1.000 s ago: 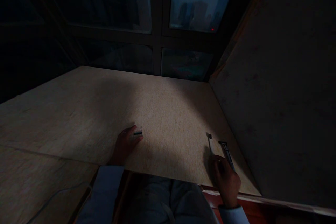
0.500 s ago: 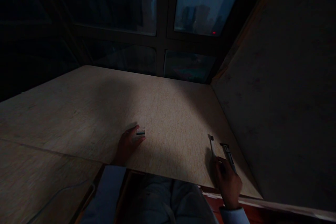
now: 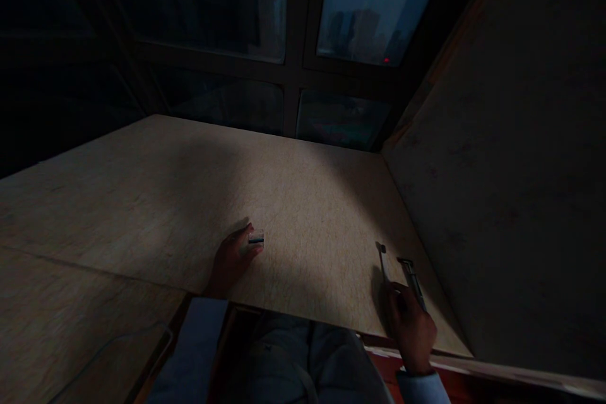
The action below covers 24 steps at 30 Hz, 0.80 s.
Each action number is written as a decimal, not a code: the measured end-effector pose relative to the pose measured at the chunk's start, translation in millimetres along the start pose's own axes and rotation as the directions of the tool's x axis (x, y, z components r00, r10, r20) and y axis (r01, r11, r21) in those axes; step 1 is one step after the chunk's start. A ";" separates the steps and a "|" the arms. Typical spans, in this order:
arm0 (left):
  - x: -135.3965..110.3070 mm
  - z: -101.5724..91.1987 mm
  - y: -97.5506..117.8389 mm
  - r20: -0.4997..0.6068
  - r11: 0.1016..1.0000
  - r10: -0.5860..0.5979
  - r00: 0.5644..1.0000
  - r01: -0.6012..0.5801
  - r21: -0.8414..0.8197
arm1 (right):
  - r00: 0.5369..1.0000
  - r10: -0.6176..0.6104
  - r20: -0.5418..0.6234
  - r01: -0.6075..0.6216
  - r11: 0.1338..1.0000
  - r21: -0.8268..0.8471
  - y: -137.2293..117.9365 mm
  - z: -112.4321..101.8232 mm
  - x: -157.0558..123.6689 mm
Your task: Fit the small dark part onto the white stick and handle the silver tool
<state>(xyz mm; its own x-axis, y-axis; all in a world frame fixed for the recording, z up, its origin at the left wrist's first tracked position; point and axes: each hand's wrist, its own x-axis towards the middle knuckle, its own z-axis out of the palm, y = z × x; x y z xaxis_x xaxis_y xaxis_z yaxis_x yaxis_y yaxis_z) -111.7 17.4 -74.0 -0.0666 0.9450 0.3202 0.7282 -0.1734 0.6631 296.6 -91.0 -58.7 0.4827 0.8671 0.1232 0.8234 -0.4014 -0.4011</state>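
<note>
My left hand rests low on the pale surface, finger and thumb curled around the edges of a small rectangular piece. That piece looks partly clear with a dark band across it; its exact kind is too small to make out. At the right, my right hand is closed around the lower end of a toothbrush with a pale handle and a dark head pointing away from me. Just right of the toothbrush lies a metal tool with a crosswise head, its near end partly hidden by my right hand.
The pale, veined surface spreads before me, dimly lit. Dark-framed windows stand behind it, and a wall borders it on the right. A thin cable lies at the lower left. My legs are below the front edge.
The view has shifted very slightly. Both hands and what they hold stay practically in place.
</note>
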 end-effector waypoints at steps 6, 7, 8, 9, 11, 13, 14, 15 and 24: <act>-4.8 -2.6 8.5 -0.008 0.996 -0.078 0.997 0.078 -0.036 | 1.000 0.014 -0.027 -0.015 1.000 -0.012 1.0 3.0 0.6; -6.1 -2.8 10.6 -0.012 0.996 -0.077 0.997 0.076 -0.042 | 0.999 0.015 -0.031 -0.015 1.000 0.000 2.3 3.6 0.9; -7.6 -3.0 12.9 -0.013 0.996 -0.070 0.997 0.069 -0.047 | 0.999 0.016 -0.038 -0.015 1.000 0.017 3.9 4.1 1.3; -9.4 -3.1 15.3 -0.011 0.997 -0.057 0.998 0.057 -0.051 | 0.999 0.014 -0.046 -0.012 0.999 0.044 5.7 4.1 1.6; -13.7 -2.9 20.1 -0.004 0.998 -0.019 1.000 0.018 -0.054 | 0.998 0.005 -0.063 0.002 0.992 0.123 8.6 2.6 1.3; -18.7 -1.7 24.8 0.000 0.998 0.025 1.000 -0.025 -0.053 | 0.996 -0.006 -0.087 0.025 0.976 0.217 7.0 -2.2 -1.3; -21.2 -0.4 27.2 0.000 0.998 0.042 0.999 -0.042 -0.052 | 0.995 -0.018 -0.099 0.043 0.965 0.259 3.3 -5.9 -3.7; -23.7 1.5 29.8 0.000 0.997 0.056 0.998 -0.056 -0.051 | 0.993 -0.032 -0.109 0.063 0.953 0.295 -2.7 -10.3 -6.7; -39.9 37.7 76.6 0.091 0.971 0.182 0.979 -0.165 -0.174 | 0.817 -0.554 0.161 0.438 0.777 0.452 -123.5 -26.9 -20.3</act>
<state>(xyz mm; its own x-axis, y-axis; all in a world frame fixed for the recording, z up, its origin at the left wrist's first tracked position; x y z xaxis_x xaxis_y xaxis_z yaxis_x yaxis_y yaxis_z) -27.6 -23.1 -61.5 0.1297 0.9188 0.3727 0.5995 -0.3721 0.7086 193.1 -66.9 12.7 -0.1099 0.9781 0.1767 0.7165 0.2012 -0.6679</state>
